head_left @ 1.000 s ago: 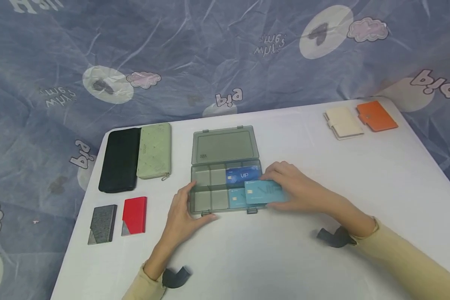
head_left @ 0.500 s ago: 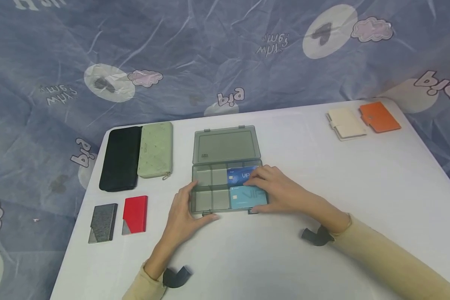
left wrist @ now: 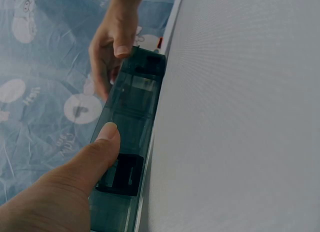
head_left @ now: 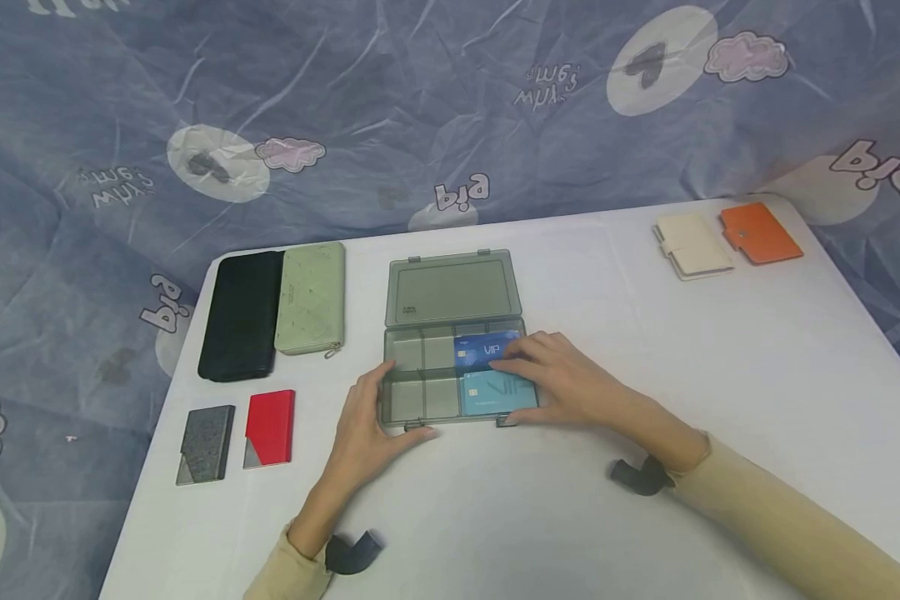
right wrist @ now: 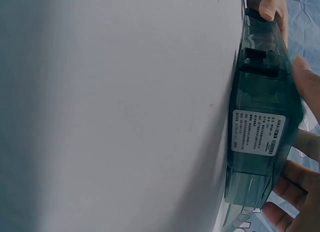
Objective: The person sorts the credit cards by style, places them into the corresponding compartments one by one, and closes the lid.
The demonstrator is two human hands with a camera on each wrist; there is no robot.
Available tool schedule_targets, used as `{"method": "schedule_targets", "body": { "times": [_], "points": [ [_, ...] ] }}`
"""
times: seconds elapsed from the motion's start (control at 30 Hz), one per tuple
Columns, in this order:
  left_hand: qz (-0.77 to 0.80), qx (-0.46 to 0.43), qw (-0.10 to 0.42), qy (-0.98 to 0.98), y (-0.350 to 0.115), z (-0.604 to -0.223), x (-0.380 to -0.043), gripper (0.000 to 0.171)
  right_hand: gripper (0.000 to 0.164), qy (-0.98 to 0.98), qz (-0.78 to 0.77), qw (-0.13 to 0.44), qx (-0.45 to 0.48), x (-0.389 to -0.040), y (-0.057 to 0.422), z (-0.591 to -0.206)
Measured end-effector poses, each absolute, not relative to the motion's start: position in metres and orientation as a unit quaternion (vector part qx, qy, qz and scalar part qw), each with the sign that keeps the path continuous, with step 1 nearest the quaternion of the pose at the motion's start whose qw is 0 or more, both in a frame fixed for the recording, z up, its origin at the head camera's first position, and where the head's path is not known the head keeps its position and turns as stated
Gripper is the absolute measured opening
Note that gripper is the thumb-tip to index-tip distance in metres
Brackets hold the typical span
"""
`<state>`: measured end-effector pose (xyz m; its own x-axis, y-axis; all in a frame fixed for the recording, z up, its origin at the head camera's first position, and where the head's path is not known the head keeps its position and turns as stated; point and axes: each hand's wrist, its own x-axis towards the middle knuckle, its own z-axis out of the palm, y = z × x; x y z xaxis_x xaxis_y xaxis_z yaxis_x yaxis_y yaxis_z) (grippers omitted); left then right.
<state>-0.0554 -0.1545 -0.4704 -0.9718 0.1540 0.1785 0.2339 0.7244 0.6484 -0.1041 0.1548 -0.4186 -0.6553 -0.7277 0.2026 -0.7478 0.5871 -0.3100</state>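
A translucent grey-green compartment box (head_left: 440, 395) lies with its lid (head_left: 453, 289) folded back. My left hand (head_left: 363, 429) holds its left end, fingers along the side and thumb at the front wall; the left wrist view shows that thumb (left wrist: 102, 147) beside a dark latch (left wrist: 122, 174). At the right end, my right hand (head_left: 562, 379) pinches a light blue VIP card (head_left: 495, 392) over the front right compartment, thumb at the near edge and fingertips at the far edge. Behind it a dark blue VIP card (head_left: 474, 350) lies in the back right compartment.
To the left lie a black wallet (head_left: 242, 317), a light green zip wallet (head_left: 311, 298), a grey card case (head_left: 207, 444) and a red card case (head_left: 271, 427). A cream card holder (head_left: 692, 246) and an orange one (head_left: 761, 233) are at the far right of the white table (head_left: 720, 375).
My right hand has moved left and lowered the light blue card from beside the box to the front right compartment, covering another light blue card there. My left hand has stayed put.
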Motion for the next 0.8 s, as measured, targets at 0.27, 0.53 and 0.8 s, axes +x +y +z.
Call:
{"method": "schedule_targets", "body": {
  "times": [0.27,0.53,0.8],
  "points": [
    [-0.361,-0.106,0.051,-0.925,-0.154,-0.467,-0.056,0.103,0.060,-0.887,0.216,0.038,0.407,-0.107,0.165,-0.421],
    [-0.465,-0.068,-0.060,-0.880,-0.168,-0.441,-0.067,0.093,0.057,-0.889,0.306,0.003,0.340,-0.135,0.175,-0.420],
    [-0.553,-0.049,-0.149,-0.818,-0.183,-0.412,-0.124,0.076,0.076,-0.890,0.371,-0.098,0.247,-0.176,0.183,-0.425]
  ]
}}
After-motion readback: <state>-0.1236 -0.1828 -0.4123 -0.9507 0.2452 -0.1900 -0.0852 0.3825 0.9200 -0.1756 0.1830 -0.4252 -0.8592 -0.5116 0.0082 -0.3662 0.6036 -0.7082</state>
